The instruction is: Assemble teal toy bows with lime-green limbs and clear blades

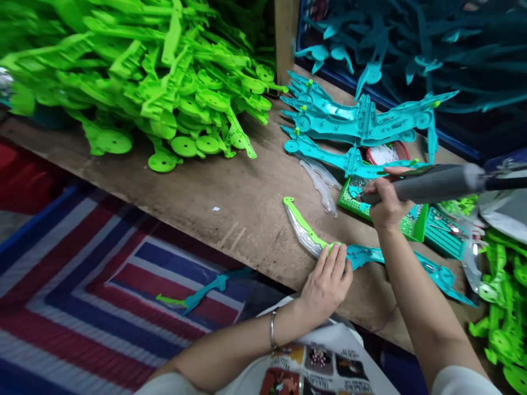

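Observation:
My left hand (328, 277) lies over the middle of a long plastic toy piece (432, 270), fingers together, holding it against the table. Its left end is a curved lime-green and clear blade (304, 230); the rest is turquoise. My right hand (387, 204) is closed around a grey, cylindrical power screwdriver (436, 184), pointing left. The driver's tip is partly hidden by my fingers. It is over a green perforated basket (418, 227) that holds small metal parts and turquoise bits. Clear curved plastic pieces (319, 184) lie left of the basket.
A big heap of lime-green parts (185, 104) covers the table's back left. Turquoise pieces (366, 120) are stacked behind the basket, beside a red round basket (387, 152). A teal tray (444, 233) and more green parts (502, 307) stand right. Another toy piece (206, 291) lies below on striped sheeting (82, 274).

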Demonstrator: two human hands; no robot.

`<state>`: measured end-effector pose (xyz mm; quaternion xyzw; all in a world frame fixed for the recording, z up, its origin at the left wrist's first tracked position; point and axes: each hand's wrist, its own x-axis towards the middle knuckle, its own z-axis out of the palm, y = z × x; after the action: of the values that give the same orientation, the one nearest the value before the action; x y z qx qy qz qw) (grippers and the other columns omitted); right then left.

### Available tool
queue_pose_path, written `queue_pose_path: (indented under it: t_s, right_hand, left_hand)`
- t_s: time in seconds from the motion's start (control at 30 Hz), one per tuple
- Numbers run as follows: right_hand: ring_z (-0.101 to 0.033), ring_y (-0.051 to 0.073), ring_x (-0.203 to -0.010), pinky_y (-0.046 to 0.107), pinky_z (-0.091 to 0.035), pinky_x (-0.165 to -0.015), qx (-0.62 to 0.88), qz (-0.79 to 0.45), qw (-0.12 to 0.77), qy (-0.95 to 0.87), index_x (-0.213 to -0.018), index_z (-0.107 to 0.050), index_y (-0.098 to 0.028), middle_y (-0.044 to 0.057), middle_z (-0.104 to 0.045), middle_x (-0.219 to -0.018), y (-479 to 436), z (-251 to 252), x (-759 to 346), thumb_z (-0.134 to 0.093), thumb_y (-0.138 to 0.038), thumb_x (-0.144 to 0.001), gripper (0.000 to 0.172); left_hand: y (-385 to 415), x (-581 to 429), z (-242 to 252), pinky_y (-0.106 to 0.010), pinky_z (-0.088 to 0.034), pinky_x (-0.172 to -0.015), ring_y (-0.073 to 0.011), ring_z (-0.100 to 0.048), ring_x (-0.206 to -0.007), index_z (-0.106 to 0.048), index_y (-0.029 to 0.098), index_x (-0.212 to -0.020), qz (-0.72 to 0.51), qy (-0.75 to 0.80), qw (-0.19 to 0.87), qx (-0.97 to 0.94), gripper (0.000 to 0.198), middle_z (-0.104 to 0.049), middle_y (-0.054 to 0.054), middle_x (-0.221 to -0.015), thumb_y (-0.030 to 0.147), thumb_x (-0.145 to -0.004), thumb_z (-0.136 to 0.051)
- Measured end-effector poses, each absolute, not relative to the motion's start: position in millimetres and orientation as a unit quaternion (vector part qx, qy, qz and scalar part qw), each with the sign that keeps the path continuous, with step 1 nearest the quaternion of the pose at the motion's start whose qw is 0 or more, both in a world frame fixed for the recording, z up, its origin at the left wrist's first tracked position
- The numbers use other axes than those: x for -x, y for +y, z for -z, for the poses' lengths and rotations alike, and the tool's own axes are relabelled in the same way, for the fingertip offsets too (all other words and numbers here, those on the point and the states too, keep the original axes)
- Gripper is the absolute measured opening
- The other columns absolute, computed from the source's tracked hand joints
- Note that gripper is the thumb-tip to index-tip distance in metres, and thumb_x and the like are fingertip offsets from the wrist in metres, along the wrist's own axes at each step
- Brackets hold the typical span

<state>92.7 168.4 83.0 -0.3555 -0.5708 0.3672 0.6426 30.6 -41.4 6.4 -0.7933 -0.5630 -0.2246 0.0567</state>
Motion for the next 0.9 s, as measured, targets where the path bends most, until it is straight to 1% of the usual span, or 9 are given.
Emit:
queue_pose_path:
  t_s: [0.07,0.13,0.23,0.3,0.47,0.63,0.83,0.9]
  right_hand:
    - [-0.055,0.015,-0.05,0.035,-0.052,-0.059,0.345,-0.388,0.64,-0.567,-0.082,-0.06,-0.027,-0.007,-0.055,-0.057,150.0,-98.3,-88.7,-0.072,-0.026,-0.083,0.012]
    - [-0.053,0.015,-0.049,0.035,-0.051,-0.055,0.318,-0.441,0.619,-0.566,-0.087,-0.062,-0.028,-0.007,-0.053,-0.057,127.1,-107.2,-82.8,-0.071,-0.026,-0.084,0.01]
    - [-0.053,0.015,-0.047,0.033,-0.048,-0.049,0.276,-0.513,0.567,-0.582,-0.099,-0.062,-0.029,-0.007,-0.055,-0.058,95.8,-104.7,-72.7,-0.071,-0.027,-0.084,0.017]
    - [-0.054,0.015,-0.047,0.033,-0.048,-0.049,0.265,-0.53,0.541,-0.597,-0.104,-0.061,-0.029,-0.008,-0.057,-0.06,83.0,-96.1,-66.6,-0.071,-0.027,-0.085,0.021]
    - [-0.056,0.014,-0.05,0.031,-0.05,-0.052,0.252,-0.532,0.531,-0.609,-0.108,-0.059,-0.028,-0.008,-0.057,-0.062,77.3,-77.1,-56.6,-0.068,-0.026,-0.088,0.022]
    - [-0.057,0.014,-0.052,0.03,-0.049,-0.051,0.268,-0.521,0.508,-0.631,-0.108,-0.058,-0.027,-0.007,-0.056,-0.065,79.5,-69.1,-53.5,-0.069,-0.028,-0.087,0.023]
    - [-0.058,0.014,-0.052,0.03,-0.048,-0.051,0.269,-0.522,0.499,-0.637,-0.105,-0.058,-0.027,-0.007,-0.058,-0.065,78.4,-69.8,-54.6,-0.071,-0.029,-0.087,0.022]
    - [-0.06,0.015,-0.054,0.031,-0.049,-0.052,0.282,-0.532,0.477,-0.641,-0.107,-0.058,-0.028,-0.006,-0.059,-0.067,78.4,-71.6,-54.4,-0.071,-0.03,-0.087,0.024]
  left_hand:
    - [-41.7,-31.5,-5.4,-0.054,-0.044,-0.117,-0.0352,-0.051,-0.14,-0.062,0.01,-0.125,0.229,-0.563,0.049,0.793,0.03,-0.054,-0.023,-0.147,0.02,-0.097,-0.054]
    - [-42.4,-31.4,-5.8,-0.056,-0.041,-0.119,-0.0352,-0.049,-0.141,-0.061,0.009,-0.126,0.229,-0.562,0.034,0.794,0.031,-0.053,-0.025,-0.148,0.02,-0.098,-0.053]
    - [-43.2,-29.3,-10.0,-0.057,-0.037,-0.121,-0.0363,-0.05,-0.14,-0.06,0.007,-0.127,0.218,-0.557,0.022,0.801,0.034,-0.053,-0.027,-0.147,0.022,-0.097,-0.053]
    - [-43.2,-27.3,-13.9,-0.057,-0.034,-0.121,-0.037,-0.052,-0.138,-0.061,0.007,-0.126,0.204,-0.55,0.018,0.81,0.035,-0.056,-0.028,-0.143,0.025,-0.097,-0.054]
    - [-43.3,-26.3,-17.2,-0.059,-0.029,-0.122,-0.0371,-0.057,-0.132,-0.066,0.01,-0.119,0.199,-0.546,0.021,0.813,0.03,-0.064,-0.023,-0.132,0.028,-0.096,-0.056]
    - [-43.6,-29.5,-11.5,-0.06,-0.027,-0.123,-0.0353,-0.06,-0.129,-0.065,0.011,-0.123,0.21,-0.553,0.027,0.806,0.032,-0.063,-0.023,-0.133,0.027,-0.096,-0.056]
    - [-43.4,-28.3,-12.7,-0.061,-0.027,-0.122,-0.0358,-0.06,-0.129,-0.065,0.01,-0.122,0.213,-0.546,0.026,0.81,0.032,-0.063,-0.024,-0.132,0.025,-0.096,-0.056]
    - [-43.6,-27.8,-13.9,-0.06,-0.027,-0.123,-0.0349,-0.059,-0.13,-0.064,0.01,-0.123,0.21,-0.546,0.022,0.811,0.032,-0.063,-0.024,-0.133,0.025,-0.096,-0.055]
